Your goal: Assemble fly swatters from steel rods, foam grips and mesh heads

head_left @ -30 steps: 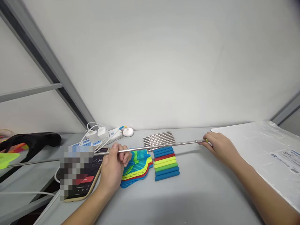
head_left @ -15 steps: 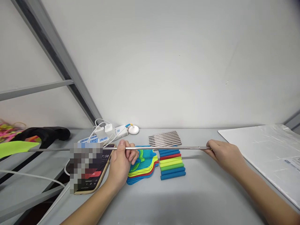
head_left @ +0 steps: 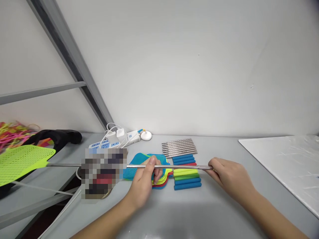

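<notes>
A telescopic fly swatter with a yellow-green mesh head [head_left: 27,163] stretches level across the view, its head at the far left. My left hand [head_left: 144,181] is closed around the middle of its thin metal rod [head_left: 183,167], thumb on top. At the rod's right end, my right hand [head_left: 230,172] grips it with the fingers wrapped round; the tip is hidden inside. Beneath the rod, blue, yellow and red swatter heads [head_left: 136,159] lie stacked on the table, partly covered by my left hand. Several coloured grip sleeves [head_left: 187,183] lie in a row beside them.
Metal rods [head_left: 179,147] lie side by side behind the sleeves. A power strip [head_left: 133,137] with white plugs stands near the wall, beside a round white object [head_left: 146,135]. A blurred-out phone lies at left. White wrapped sheeting [head_left: 281,159] covers the right side.
My hands have come closer together along the rod. The swatter head has moved right, further into view, and turned so its mesh face shows. The camera view has shifted slightly.
</notes>
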The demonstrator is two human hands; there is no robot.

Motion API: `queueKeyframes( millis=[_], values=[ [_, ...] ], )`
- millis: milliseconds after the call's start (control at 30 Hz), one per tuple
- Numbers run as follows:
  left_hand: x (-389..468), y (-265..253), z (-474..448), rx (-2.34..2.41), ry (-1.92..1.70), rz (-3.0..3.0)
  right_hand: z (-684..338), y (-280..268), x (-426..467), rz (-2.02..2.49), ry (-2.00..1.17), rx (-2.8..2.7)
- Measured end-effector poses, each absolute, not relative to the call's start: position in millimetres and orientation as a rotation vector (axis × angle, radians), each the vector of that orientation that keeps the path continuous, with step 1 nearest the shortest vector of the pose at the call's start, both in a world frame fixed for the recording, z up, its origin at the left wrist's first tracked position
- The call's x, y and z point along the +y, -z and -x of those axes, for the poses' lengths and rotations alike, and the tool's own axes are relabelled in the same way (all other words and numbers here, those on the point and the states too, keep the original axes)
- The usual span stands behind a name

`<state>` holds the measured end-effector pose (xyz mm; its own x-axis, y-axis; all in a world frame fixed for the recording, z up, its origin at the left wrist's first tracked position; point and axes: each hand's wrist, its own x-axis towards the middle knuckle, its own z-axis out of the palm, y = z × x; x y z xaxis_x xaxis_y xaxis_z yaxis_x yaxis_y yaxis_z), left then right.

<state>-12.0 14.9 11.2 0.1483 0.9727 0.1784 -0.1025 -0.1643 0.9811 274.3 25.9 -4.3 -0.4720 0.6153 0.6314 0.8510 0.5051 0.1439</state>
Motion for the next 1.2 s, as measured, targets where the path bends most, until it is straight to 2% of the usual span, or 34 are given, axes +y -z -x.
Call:
queueKeyframes(
  millis=[333,600,733,800,1000,1200],
  values=[
    [41.2,-28.8,35.0,0.816,-1.787,-0.912,-356.9,13.6,65.0,1.381,0.496,-2.085],
    [48.3,-38.2,49.2,0.823,-1.951,-0.750,-377.6,16.6,71.5,1.483,0.495,-1.987],
    [48.4,-33.7,42.3,0.884,-2.007,-0.738,-351.7,14.4,63.5,1.538,0.642,-1.893],
    [43.5,-28.4,32.9,0.879,-1.972,-0.824,-327.2,13.2,54.8,1.507,0.728,-1.921],
    [19.4,-15.2,6.7,0.763,-1.802,-1.011,-256.4,8.0,22.9,1.407,0.694,-2.088],
    [8.4,-8.7,-6.8,0.695,-1.561,-1.096,-227.3,-0.6,8.5,1.280,0.643,-2.140]
  ],
)
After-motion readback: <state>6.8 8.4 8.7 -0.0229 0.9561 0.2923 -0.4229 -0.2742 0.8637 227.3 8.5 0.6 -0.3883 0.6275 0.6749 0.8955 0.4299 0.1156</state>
